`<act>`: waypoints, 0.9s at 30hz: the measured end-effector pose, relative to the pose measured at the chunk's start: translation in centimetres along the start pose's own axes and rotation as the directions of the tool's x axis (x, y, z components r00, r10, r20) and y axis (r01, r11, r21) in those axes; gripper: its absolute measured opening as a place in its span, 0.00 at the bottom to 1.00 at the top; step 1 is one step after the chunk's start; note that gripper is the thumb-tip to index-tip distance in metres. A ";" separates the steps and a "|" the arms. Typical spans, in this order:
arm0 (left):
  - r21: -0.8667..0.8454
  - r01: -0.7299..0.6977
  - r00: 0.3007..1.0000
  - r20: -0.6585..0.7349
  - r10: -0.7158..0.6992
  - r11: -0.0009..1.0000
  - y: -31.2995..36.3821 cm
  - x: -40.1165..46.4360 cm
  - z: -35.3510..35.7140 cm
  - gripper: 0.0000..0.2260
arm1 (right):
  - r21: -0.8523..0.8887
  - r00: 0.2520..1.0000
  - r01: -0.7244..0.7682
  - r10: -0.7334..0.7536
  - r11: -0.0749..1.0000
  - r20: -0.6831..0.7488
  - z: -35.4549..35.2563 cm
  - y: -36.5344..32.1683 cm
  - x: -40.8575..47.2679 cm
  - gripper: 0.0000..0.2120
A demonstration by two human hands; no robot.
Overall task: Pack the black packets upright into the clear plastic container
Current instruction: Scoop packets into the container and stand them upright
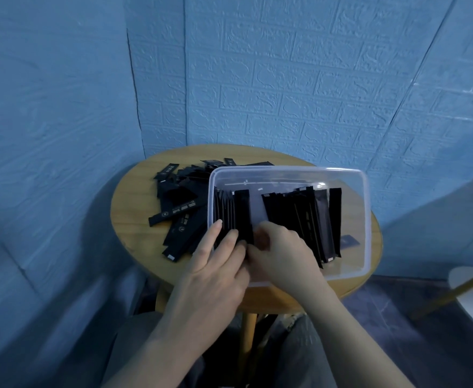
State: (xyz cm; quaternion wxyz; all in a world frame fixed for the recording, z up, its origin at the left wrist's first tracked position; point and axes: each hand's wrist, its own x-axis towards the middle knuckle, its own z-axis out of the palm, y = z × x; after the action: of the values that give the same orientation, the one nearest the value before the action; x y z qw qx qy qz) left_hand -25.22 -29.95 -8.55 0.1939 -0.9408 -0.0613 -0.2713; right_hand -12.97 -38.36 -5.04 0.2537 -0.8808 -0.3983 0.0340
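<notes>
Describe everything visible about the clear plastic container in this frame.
The clear plastic container is a rectangular, see-through tub with rounded corners and no lid, sitting on the round wooden table. Two groups of black packets stand on edge inside, a gap between them. The left hand and right hand reach over its near wall.

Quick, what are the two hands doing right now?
Left hand: open, straight fingers pressing the left bunch of black packets in the clear container.
Right hand: fingers curled at those packets; grip cannot be told.
</notes>
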 end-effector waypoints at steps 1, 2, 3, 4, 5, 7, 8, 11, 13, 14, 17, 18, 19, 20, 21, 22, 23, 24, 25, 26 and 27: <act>0.001 0.001 1.000 0.005 -0.001 1.000 0.0 0.0 0.0 0.19 | 0.075 1.000 0.004 -0.005 0.997 0.021 -0.1 0.3 0.0 0.02; -0.001 0.002 1.000 0.010 -0.002 1.000 0.1 -0.1 -0.1 0.19 | 0.153 0.999 0.007 -0.013 0.988 0.039 -0.2 0.6 0.1 0.04; -0.004 0.004 1.000 0.015 -0.004 1.000 0.1 -0.1 -0.1 0.19 | 0.228 0.998 0.011 -0.025 0.974 0.057 -0.3 0.8 0.1 0.07; -0.007 0.005 1.000 0.018 -0.005 1.000 0.1 -0.1 -0.1 0.19 | 0.289 0.996 0.014 -0.037 0.957 0.076 -0.4 1.1 0.2 0.10; -0.009 0.002 1.000 0.021 -0.002 1.000 0.2 -0.1 -0.2 0.19 | 0.336 0.995 0.017 -0.049 0.942 0.089 -0.6 1.2 0.2 0.11; -0.014 -0.008 1.000 0.024 0.009 1.000 0.3 0.0 -0.3 0.19 | 0.389 0.993 0.020 -0.064 0.921 0.101 -0.8 1.5 0.1 0.14; -0.017 -0.010 1.000 0.026 0.011 1.000 0.3 0.0 -0.4 0.19 | 0.402 0.992 0.021 -0.070 0.915 0.108 -0.9 1.5 0.0 0.14; -0.028 -0.001 0.999 0.046 0.002 1.000 0.3 0.1 -0.5 0.20 | 0.419 0.991 0.040 -0.089 0.907 0.097 -0.8 1.5 -0.2 0.15; -0.026 0.004 0.998 0.055 -0.003 1.000 0.2 0.1 -0.5 0.21 | 0.421 0.994 0.057 -0.092 0.905 0.064 -0.7 1.5 -0.3 0.14; -0.025 0.005 0.998 0.059 -0.004 1.000 0.2 0.1 -0.5 0.20 | 0.408 0.995 0.067 -0.090 0.911 0.038 -0.8 1.6 -0.4 0.14; -0.022 -0.003 0.998 0.062 0.004 1.000 0.1 0.0 -0.5 0.15 | 0.248 0.990 0.085 -0.055 0.965 -0.127 -1.1 1.8 -1.4 0.11; -0.028 0.000 0.998 0.064 0.001 1.000 0.1 0.0 -0.5 0.15 | 0.173 0.982 0.066 -0.033 0.983 -0.189 -1.2 1.9 -1.9 0.11; -0.036 0.007 0.998 0.063 -0.004 0.999 0.1 0.0 -0.4 0.17 | 0.102 0.971 0.037 -0.011 0.994 -0.238 -1.4 1.8 -2.3 0.11; -0.044 0.014 0.998 0.064 -0.011 0.999 0.1 0.1 -0.3 0.19 | 0.035 0.963 0.002 0.008 0.999 -0.270 -1.6 1.7 -2.7 0.13; -0.049 0.019 0.998 0.065 -0.016 0.999 0.1 0.1 -0.3 0.21 | -0.021 0.958 -0.032 0.025 0.999 -0.285 -1.7 1.6 -3.0 0.15; -0.056 0.022 0.998 0.066 -0.019 0.998 0.2 0.1 -0.3 0.21 | -0.069 0.958 -0.062 0.040 0.996 -0.286 -1.8 1.5 -3.1 0.18; -0.060 0.025 0.998 0.067 -0.021 0.998 0.2 0.2 -0.3 0.21 | -0.109 0.960 -0.085 0.052 0.990 -0.277 -1.9 1.5 -3.2 0.20; -0.059 0.026 0.998 0.067 -0.022 0.998 0.2 0.2 -0.3 0.21 | -0.143 0.962 -0.104 0.064 0.984 -0.265 -2.0 1.4 -3.3 0.22; -0.057 0.026 0.997 0.068 -0.022 0.998 0.2 0.2 -0.3 0.21 | -0.171 0.964 -0.119 0.073 0.978 -0.257 -2.1 1.2 -3.3 0.23; -0.055 0.023 0.998 0.067 -0.020 0.998 0.2 0.1 -0.3 0.19 | -0.196 0.962 -0.133 0.079 0.972 -0.260 -2.1 1.1 -3.3 0.24; -0.053 0.018 0.998 0.064 -0.015 0.998 0.2 0.1 -0.4 0.17 | -0.221 0.960 -0.145 0.084 0.964 -0.267 -2.2 0.9 -3.2 0.23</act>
State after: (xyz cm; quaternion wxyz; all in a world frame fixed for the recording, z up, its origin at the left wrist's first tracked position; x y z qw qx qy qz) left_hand -25.27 -30.31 -8.31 0.1643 -0.9533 -0.0681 -0.2443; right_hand -13.96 -42.10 -3.98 0.1929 -0.9236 -0.3115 -0.1129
